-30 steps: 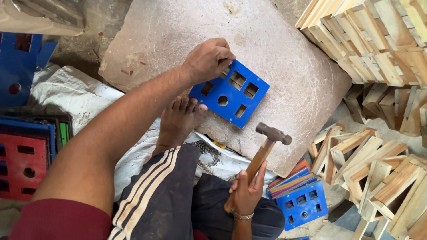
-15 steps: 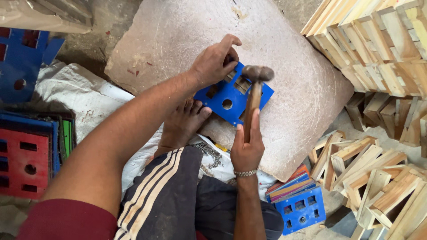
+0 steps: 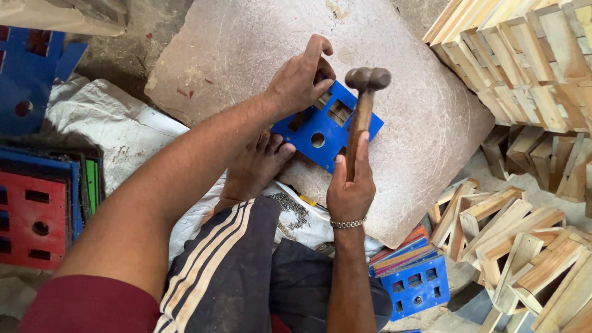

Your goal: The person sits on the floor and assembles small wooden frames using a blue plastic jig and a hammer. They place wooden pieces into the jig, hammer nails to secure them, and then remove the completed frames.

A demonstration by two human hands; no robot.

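Observation:
A blue metal plate (image 3: 320, 126) with square cut-outs and a round hole lies on a large flat stone slab (image 3: 246, 49). My left hand (image 3: 302, 77) presses on the plate's upper left corner, fingers bent over it. My right hand (image 3: 351, 185) grips the wooden handle of a hammer (image 3: 361, 111), whose dark metal head hovers over the plate's upper right part. My bare foot (image 3: 256, 163) rests against the slab's near edge, just below the plate.
Stacks of wooden frames (image 3: 524, 55) fill the right side, with loose ones (image 3: 512, 240) lower right. More blue plates (image 3: 416, 287) lie by my knee. Red and blue plates (image 3: 37, 209) are stacked at the left on a white sack (image 3: 117, 123).
The hammer swung from low beside my knee up over the blue plate, then lifted slightly. My left hand shifted on the plate's corner and kept holding it down.

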